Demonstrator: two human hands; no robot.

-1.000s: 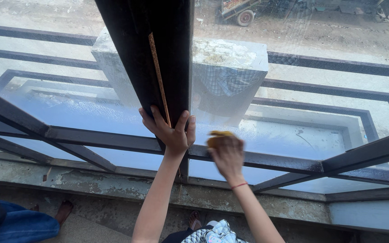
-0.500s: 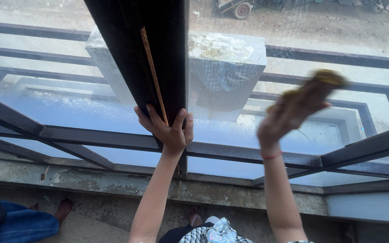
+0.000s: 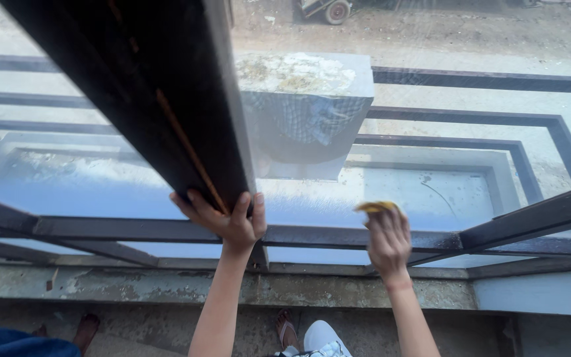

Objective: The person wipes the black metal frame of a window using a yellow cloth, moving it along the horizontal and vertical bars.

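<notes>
My left hand (image 3: 227, 218) grips the lower end of a dark vertical window frame post (image 3: 160, 112), fingers wrapped around its edge. My right hand (image 3: 388, 241) presses a yellow cloth (image 3: 378, 207) against the window glass (image 3: 431, 192), low on the pane just above a dark horizontal grille bar (image 3: 338, 236). The glass looks hazy and streaked around the cloth.
Dark metal grille bars (image 3: 530, 221) cross the window. A stained concrete sill (image 3: 166, 284) runs below. Outside stand a grey concrete pillar top (image 3: 305, 86) and a cart wheel (image 3: 337, 11). Another person's bare foot (image 3: 86, 327) shows at the lower left; my own foot (image 3: 287, 324) is below.
My right hand swept up and right with the cloth, then came back down to the lower pane. The view shifted, so the frame post looks nearer and more tilted. My left hand kept its grip.
</notes>
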